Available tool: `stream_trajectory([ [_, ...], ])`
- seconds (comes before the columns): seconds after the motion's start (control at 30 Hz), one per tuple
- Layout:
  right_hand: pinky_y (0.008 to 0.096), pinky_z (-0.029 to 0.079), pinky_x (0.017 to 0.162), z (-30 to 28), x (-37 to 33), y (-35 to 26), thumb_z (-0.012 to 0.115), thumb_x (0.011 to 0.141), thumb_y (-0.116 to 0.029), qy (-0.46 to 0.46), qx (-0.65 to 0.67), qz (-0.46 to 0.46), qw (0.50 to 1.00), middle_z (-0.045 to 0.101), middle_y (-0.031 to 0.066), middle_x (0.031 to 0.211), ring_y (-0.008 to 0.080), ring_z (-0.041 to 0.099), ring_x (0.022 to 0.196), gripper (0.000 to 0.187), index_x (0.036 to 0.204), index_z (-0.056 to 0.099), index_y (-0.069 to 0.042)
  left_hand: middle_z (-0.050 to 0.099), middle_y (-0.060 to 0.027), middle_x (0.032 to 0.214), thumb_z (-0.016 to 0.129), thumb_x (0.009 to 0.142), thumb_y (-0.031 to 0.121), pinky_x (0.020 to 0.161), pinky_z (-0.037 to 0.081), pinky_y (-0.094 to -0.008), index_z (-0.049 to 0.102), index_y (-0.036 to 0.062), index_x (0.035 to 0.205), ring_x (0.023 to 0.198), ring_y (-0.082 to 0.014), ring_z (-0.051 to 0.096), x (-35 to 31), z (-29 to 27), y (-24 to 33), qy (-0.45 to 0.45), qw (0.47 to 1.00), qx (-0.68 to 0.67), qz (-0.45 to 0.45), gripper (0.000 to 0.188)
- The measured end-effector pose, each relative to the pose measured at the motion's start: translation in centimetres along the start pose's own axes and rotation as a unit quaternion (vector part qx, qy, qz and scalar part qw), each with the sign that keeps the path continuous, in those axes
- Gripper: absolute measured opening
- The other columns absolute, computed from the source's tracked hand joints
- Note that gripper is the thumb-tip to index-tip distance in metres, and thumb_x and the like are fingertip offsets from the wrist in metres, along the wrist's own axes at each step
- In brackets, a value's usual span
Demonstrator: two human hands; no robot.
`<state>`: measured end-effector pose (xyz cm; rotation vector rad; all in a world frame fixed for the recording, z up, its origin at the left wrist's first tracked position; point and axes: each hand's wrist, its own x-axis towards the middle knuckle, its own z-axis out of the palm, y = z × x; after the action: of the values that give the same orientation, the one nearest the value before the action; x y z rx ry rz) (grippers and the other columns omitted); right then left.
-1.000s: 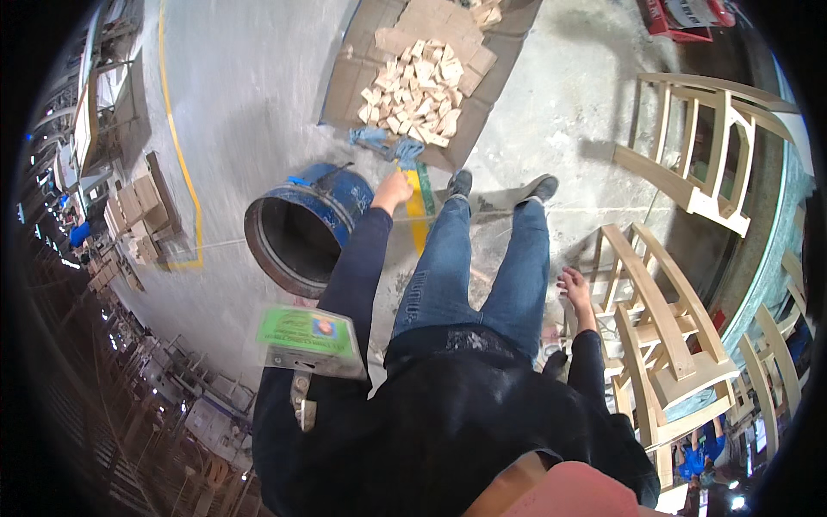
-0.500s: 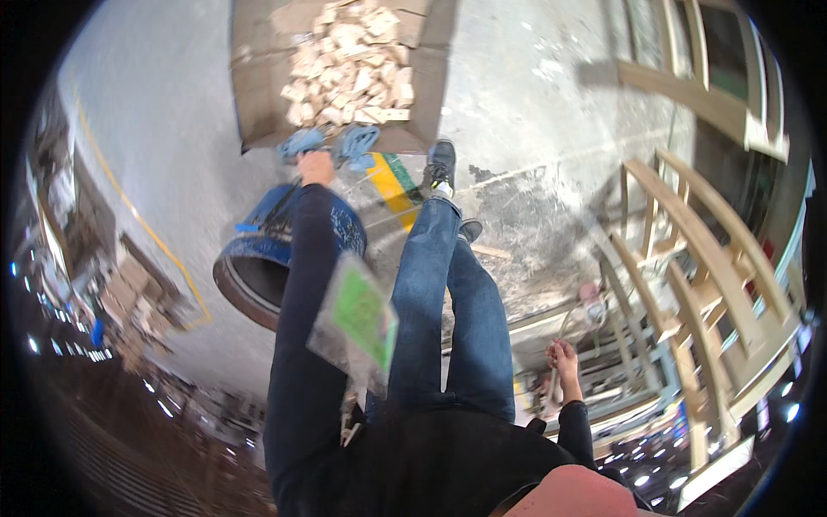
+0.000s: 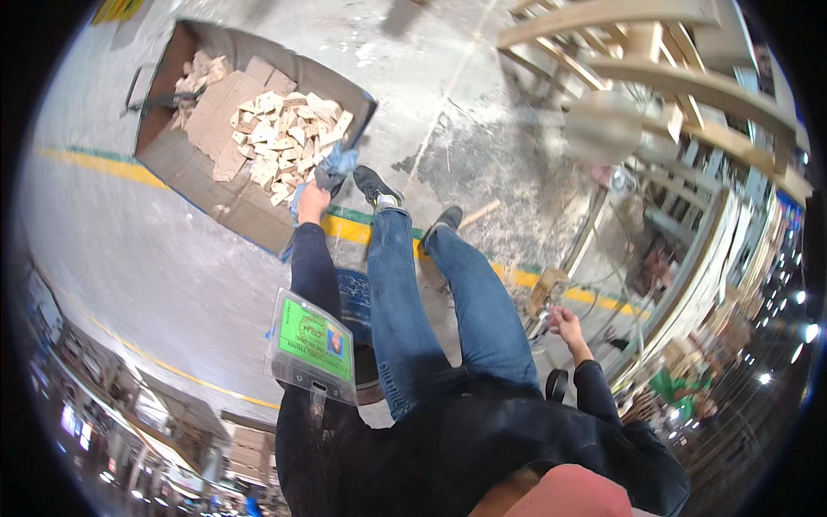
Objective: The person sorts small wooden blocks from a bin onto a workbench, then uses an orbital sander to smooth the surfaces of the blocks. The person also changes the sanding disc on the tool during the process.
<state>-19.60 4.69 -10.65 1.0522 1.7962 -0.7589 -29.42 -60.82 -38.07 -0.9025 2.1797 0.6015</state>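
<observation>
bin [image 3: 191, 177] holds wood blocks [image 3: 284, 133]; left fingers [image 3: 320, 193] clamped on blue cloth [image 3: 340, 161], right fingers [image 3: 556, 316] apart

Grey floor [image 3: 129, 233], open bin [image 3: 194, 183], blue drum [image 3: 354, 297]

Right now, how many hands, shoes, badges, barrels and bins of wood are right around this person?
Hands (left hand, right hand): 2
Shoes (left shoe, right shoe): 2
Badge: 1
Blue barrel, partly hidden: 1
Brown bin: 1
Total: 7
The wood pieces overlap too much to count.
</observation>
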Motion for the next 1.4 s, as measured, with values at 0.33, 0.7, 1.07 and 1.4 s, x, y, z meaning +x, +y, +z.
stream_trajectory([
  [0.33, 0.0280, 0.050, 0.062, 0.9, -0.3, 16.7, 0.055, 0.093, -0.033, 0.008, 0.150, 0.007, 0.989, 0.067, 0.0036, 0.092, 0.0128, 0.064, 0.079, 0.032, 0.115, 0.058, -0.010, 0.068, -0.0176, 0.081, 0.057, 0.071, 0.022, 0.071, 0.051, -0.0378, 0.064, -0.0011, 0.095, 0.078, -0.0297, 0.067, 2.6, -0.8, 16.0, 0.083, 0.992, -0.030, 0.095, 0.034],
  [0.7, 0.0311, 0.053, 0.067, 8.0, -3.4, 27.8, 0.053, 0.094, -0.032, -0.084, 0.317, 0.009, 0.945, 0.067, 0.0094, 0.094, 0.0189, 0.065, 0.083, 0.037, 0.120, 0.057, -0.005, 0.063, -0.0126, 0.056, 0.052, 0.068, 0.022, 0.058, 0.053, -0.0346, 0.063, 0.0027, 0.059, 0.056, -0.0232, 0.066, -2.8, 7.1, 29.6, -0.075, 0.949, 0.084, 0.295, 0.024],
  [1.07, 0.0341, 0.051, 0.073, 1.5, 1.3, 24.8, 0.053, 0.094, -0.032, -0.039, 0.426, 0.130, 0.894, 0.065, 0.0050, 0.098, 0.0189, 0.065, 0.089, 0.032, 0.117, 0.056, -0.010, 0.062, -0.0035, 0.052, 0.056, 0.069, 0.020, 0.052, 0.046, -0.0388, 0.057, 0.0162, 0.047, 0.056, -0.0237, 0.065, 0.3, 18.3, 43.2, 0.075, 0.798, 0.239, 0.548, 0.022],
  [1.4, 0.0311, 0.051, 0.072, -0.3, 3.8, 21.7, 0.051, 0.096, -0.027, -0.067, 0.349, 0.095, 0.930, 0.064, 0.0026, 0.098, 0.0173, 0.064, 0.089, 0.029, 0.119, 0.057, -0.010, 0.068, -0.0192, 0.087, 0.065, 0.065, 0.021, 0.068, 0.049, -0.0355, 0.066, -0.0049, 0.086, 0.082, -0.0285, 0.066, -0.3, 26.3, 54.8, -0.018, 0.987, -0.127, 0.092, 0.034],
])
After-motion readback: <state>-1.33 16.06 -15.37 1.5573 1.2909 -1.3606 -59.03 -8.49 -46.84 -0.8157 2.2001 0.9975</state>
